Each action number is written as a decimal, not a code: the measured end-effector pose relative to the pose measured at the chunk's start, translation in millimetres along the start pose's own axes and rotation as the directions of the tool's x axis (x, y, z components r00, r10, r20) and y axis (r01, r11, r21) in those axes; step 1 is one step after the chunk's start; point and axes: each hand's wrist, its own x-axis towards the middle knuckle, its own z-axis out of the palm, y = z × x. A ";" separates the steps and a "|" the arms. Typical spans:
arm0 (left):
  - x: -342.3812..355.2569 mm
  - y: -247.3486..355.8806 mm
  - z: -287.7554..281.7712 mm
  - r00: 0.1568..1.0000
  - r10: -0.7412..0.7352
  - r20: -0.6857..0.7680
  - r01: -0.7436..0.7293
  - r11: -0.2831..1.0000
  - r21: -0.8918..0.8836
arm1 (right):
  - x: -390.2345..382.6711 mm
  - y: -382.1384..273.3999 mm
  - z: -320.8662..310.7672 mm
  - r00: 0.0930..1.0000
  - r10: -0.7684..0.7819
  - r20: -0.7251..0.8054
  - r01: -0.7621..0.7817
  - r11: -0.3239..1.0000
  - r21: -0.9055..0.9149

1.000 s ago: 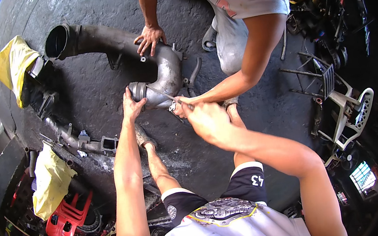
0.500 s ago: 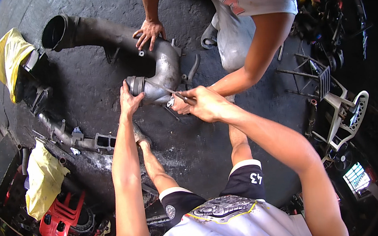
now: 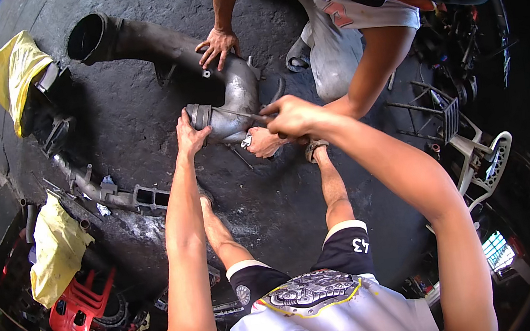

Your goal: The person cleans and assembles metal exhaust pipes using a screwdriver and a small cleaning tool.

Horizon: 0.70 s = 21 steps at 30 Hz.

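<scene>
A large curved metal pipe [image 3: 241,90] lies on the dark floor in front of me. My left hand [image 3: 191,136] grips its near end at the banded hose coupling [image 3: 200,115], thumb on the near side. In my right hand [image 3: 292,117] is a thin-shafted screwdriver [image 3: 241,113]; its shaft reaches left to the coupling, and my fingers cover most of the handle. Another person's hand [image 3: 219,44] rests spread on the pipe's upper bend. That person's other hand [image 3: 265,141] is beneath my right hand, beside the pipe, with a small white rag [image 3: 247,141] at its fingers.
Left of me lie a long metal pipe assembly [image 3: 93,189] and two yellow sacks [image 3: 60,248]. A red plastic piece [image 3: 81,307] sits among parts at lower left. Right are a metal frame [image 3: 440,111] and a white plastic chair [image 3: 488,168]. The other person crouches across from me.
My right hand has moved up and right, and the screwdriver now lies flatter across the pipe. My left hand keeps its place on the coupling. The whole view has shifted slightly.
</scene>
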 end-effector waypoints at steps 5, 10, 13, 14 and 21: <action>1.5 -6.5 8.5 0.999 0.041 -0.003 -0.041 0.999 -0.010 | -0.8 -13.4 -40.7 0.970 0.216 0.110 -0.210 0.976 -0.063; -0.6 -15.2 5.8 0.996 0.057 -0.066 -0.055 0.998 0.035 | -5.8 -9.6 -37.0 0.985 -0.150 0.086 0.172 0.784 -0.597; 3.8 -6.2 19.4 0.994 0.082 -0.069 -0.080 0.996 0.038 | 11.3 72.3 -48.7 0.880 -0.468 0.082 0.453 0.773 -0.444; 0.0 -11.6 14.9 0.996 0.057 -0.070 -0.055 0.998 0.030 | 13.7 60.8 -57.2 0.979 -0.153 0.134 0.180 0.958 -0.223; 2.9 2.5 10.9 0.996 0.050 -0.076 -0.050 0.999 0.006 | 24.5 91.8 -60.4 0.965 -0.204 0.165 0.237 0.946 -0.220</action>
